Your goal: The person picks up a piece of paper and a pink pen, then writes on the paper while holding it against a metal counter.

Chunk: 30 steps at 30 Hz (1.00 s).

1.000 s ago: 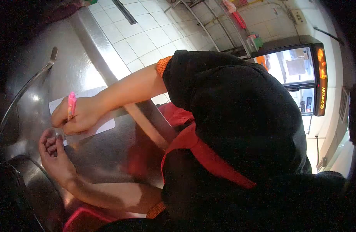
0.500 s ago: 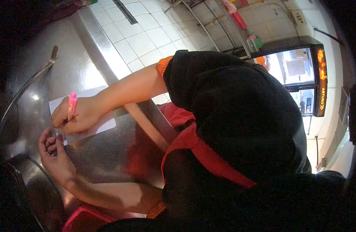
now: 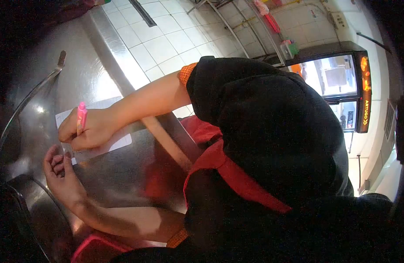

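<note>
My right hand (image 3: 89, 131) is closed around a pink pen (image 3: 82, 117). Its upper end sticks up above the fist, and the writing tip is hidden. That hand rests on a white sheet of paper (image 3: 118, 142), which lies on a stainless steel counter (image 3: 123, 184). Beside the paper's near-left corner, my left hand (image 3: 64, 177) lies on its side with fingers loosely curled. Its thumb stands apart from them and touches the paper's edge. Nothing is visible inside the left palm.
A thin metal handle or rod (image 3: 31, 94) curves along the counter's left side. A dark-rimmed metal pan or basin (image 3: 31, 197) sits at lower left, near a red object (image 3: 99, 245). White floor tiles (image 3: 167, 33), metal racks and a lit display fridge (image 3: 333, 79) are beyond.
The pen's upper end has shifted very slightly downward in the view as my right hand makes a small movement. My left hand and the paper stay in place.
</note>
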Each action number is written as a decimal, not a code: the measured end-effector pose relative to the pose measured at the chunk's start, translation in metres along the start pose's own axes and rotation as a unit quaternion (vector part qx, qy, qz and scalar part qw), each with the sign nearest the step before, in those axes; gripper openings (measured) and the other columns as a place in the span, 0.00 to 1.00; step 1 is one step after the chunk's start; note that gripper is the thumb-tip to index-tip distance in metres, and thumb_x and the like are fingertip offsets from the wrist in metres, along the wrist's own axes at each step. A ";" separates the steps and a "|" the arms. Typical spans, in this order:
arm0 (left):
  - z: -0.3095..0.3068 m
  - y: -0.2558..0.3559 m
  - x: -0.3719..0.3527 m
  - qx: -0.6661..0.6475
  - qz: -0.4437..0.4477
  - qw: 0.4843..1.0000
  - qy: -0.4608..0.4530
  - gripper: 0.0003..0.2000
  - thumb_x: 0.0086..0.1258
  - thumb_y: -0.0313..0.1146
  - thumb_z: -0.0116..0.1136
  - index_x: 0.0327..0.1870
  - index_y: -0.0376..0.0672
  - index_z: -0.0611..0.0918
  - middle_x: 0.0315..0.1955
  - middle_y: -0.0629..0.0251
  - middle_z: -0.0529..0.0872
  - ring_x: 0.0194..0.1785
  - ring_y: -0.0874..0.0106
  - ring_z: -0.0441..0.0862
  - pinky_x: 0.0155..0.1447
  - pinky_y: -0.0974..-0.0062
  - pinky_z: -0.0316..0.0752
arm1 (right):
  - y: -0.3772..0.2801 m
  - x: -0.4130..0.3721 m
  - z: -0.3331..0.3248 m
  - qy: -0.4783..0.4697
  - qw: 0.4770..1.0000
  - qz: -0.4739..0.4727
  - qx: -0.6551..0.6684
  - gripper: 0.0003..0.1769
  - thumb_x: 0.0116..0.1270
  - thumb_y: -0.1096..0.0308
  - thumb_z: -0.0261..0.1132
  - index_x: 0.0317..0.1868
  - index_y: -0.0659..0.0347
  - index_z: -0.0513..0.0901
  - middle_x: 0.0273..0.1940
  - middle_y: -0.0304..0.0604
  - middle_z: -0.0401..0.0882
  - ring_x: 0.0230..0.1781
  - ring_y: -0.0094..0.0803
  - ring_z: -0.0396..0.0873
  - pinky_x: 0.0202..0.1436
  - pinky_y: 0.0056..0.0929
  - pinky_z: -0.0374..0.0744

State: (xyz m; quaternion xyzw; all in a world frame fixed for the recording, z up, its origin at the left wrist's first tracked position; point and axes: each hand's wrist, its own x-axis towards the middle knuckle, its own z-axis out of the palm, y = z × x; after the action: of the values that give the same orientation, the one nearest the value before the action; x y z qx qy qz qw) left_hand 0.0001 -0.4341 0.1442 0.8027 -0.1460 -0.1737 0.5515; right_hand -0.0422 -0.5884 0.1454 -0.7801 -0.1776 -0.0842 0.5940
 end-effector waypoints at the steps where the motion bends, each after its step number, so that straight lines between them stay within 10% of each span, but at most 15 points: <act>1: 0.000 0.001 0.000 0.000 0.000 1.000 0.000 0.14 0.52 0.23 0.53 0.42 0.41 0.72 0.26 0.71 0.69 0.28 0.81 0.64 0.35 0.86 0.64 | -0.002 -0.001 -0.001 0.000 1.000 0.000 0.000 0.08 0.40 0.74 0.53 0.14 0.68 0.63 0.15 0.47 0.60 0.16 0.37 0.64 0.21 0.31 0.61; 30: -0.002 -0.005 0.002 0.021 0.018 1.000 -0.006 0.16 0.52 0.24 0.54 0.44 0.43 0.71 0.26 0.70 0.72 0.28 0.81 0.67 0.35 0.85 0.65 | 0.003 0.000 0.003 0.019 0.999 -0.022 0.043 0.08 0.41 0.74 0.52 0.13 0.68 0.61 0.14 0.47 0.58 0.15 0.36 0.62 0.20 0.30 0.60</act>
State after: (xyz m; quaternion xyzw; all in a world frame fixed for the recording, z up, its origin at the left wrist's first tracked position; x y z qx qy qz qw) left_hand 0.0028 -0.4314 0.1398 0.8101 -0.1669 -0.1656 0.5371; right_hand -0.0413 -0.5866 0.1421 -0.7477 -0.1870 -0.1043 0.6285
